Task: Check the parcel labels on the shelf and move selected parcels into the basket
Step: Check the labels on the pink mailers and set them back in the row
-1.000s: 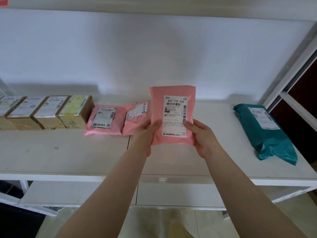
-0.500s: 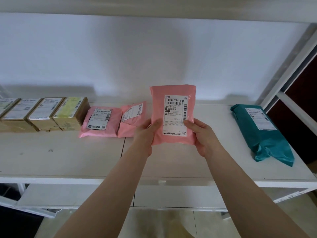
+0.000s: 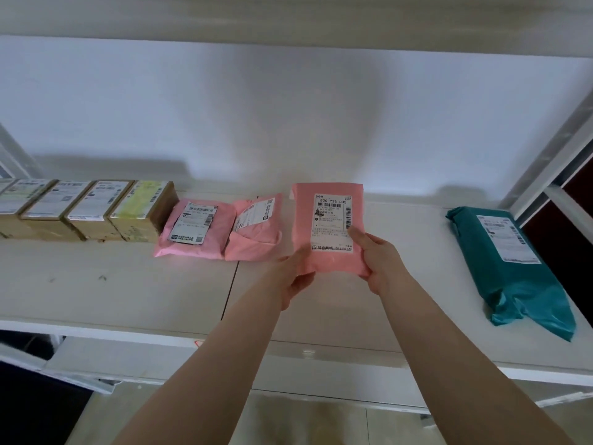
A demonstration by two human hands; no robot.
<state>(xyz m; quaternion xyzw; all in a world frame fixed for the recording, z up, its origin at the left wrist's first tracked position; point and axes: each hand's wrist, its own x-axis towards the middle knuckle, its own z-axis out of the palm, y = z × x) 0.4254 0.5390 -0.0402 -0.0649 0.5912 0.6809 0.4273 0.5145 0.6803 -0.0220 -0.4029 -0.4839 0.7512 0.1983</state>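
We hold the pink parcel (image 3: 330, 229) up over the middle of the shelf (image 3: 112, 284), clear of the board, with its label (image 3: 332, 221) facing us. Our left hand (image 3: 293, 274) grips the lower left corner, thumb on the front and the other fingers hidden behind the bag. Our right hand (image 3: 380, 261) grips the lower right edge, its thumb lying across the bottom corner of the label and the rest curled round the back. So both hands are clamped on the parcel, one each side.

The relation that matters: the parcel stands upward from our fingers. Its long axis runs near vertical, leaning a touch to the right at the foot, and nearly all of it sits above the two grips. The label reads upright, top edge away from us, barcode and big code line at the top. Neither hand is clearly nearer; they sit almost level, the right a little higher on the bag.

No basket shows in this view, so we cannot tell which way the parcel would have to travel. We judge the label check is in hand. If this one is chosen, either hand could carry it alone, as the bag looks soft and light; the free upper end may flop once one grip lets go.

Lying flat on the shelf are two pink bags (image 3: 221, 229) just to the left, a row of boxes (image 3: 86, 210) beyond them, and a teal bag (image 3: 510, 268) well to the right.
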